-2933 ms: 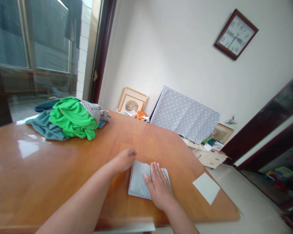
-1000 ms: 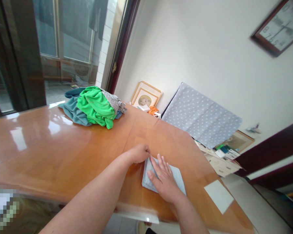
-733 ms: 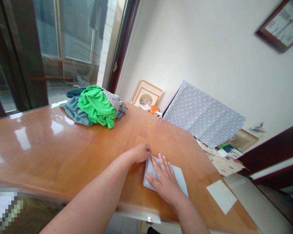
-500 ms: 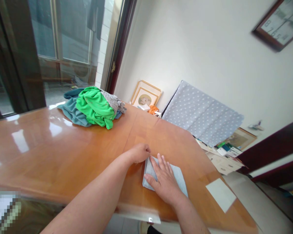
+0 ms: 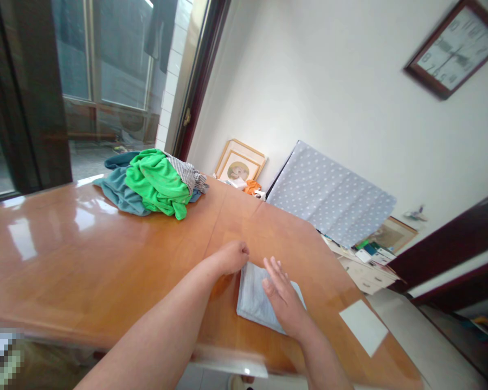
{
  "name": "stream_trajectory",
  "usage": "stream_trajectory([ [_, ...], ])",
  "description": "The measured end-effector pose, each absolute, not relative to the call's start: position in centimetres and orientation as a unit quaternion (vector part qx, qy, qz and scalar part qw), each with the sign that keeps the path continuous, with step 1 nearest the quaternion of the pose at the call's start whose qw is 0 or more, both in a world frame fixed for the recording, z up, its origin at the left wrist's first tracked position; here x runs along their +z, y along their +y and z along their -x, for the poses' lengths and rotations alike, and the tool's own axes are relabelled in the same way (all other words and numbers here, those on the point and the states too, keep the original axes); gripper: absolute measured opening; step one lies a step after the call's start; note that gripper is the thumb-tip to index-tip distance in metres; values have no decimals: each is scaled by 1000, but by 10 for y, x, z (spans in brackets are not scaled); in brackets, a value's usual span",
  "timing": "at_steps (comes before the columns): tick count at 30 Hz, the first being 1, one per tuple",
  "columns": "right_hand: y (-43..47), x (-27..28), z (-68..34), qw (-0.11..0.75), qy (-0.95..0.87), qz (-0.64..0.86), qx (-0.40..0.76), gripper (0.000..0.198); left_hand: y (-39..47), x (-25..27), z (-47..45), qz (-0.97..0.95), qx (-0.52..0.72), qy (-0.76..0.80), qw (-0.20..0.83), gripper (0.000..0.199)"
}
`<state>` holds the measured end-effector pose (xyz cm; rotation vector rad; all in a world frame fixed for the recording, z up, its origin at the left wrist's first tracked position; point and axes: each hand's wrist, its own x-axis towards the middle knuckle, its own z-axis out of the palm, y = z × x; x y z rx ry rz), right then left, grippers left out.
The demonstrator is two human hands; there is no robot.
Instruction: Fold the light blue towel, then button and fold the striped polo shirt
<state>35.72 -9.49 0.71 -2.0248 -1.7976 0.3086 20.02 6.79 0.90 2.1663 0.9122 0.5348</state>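
The folded pale blue cloth (image 5: 254, 298) lies flat on the wooden surface (image 5: 138, 265), at the lower centre of the frame. The left hand (image 5: 235, 256) is at the upper left corner of the cloth, with its fingers curled inward; whether the fingertips pinch the fabric cannot be told. The right hand (image 5: 285, 301) is over the right part of the cloth. Its fingers are extended, its thumb stands apart and it holds nothing; contact with the cloth cannot be confirmed.

A white sheet (image 5: 364, 327) lies on the surface at the lower right of the frame, apart from the cloth. A heap is at the left of the frame, near the far edge of the surface: a green garment (image 5: 158, 181) overlies a blue garment (image 5: 124, 192), with a striped garment (image 5: 183, 169) at its right side.

Beyond the surface, a dotted cover (image 5: 329, 192) occupies the right centre. A clock (image 5: 455, 51) hangs at the upper right.
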Motion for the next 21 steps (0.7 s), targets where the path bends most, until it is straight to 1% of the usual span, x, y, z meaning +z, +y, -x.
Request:
stream_trajectory([
  [2, -98, 10, -369, 285, -606, 735, 105, 69, 67, 10, -201, -843, 222, 353, 339, 23],
  [4, -103, 15, -381, 339, -566, 745, 100, 71, 63, 13, -202, -849, 241, 344, 320, 24],
  [7, -112, 21, -394, 377, -513, 765, 97, 76, 51, 18, -205, -862, 266, 310, 301, 27],
  [10, -119, 24, -402, 387, -483, 780, 94, 80, 33, 19, -209, -887, 283, 240, 274, 30],
  [12, -120, 21, -405, 375, -484, 785, 91, 81, 22, 17, -212, -909, 280, 184, 248, 35],
  [14, -120, 17, -406, 342, -495, 794, 89, 80, 14, 13, -214, -928, 260, 143, 224, 40],
  [21, -113, 6, -394, 136, -534, 833, 50, 68, 9, 4, -212, -961, 171, 121, 179, 56],
])
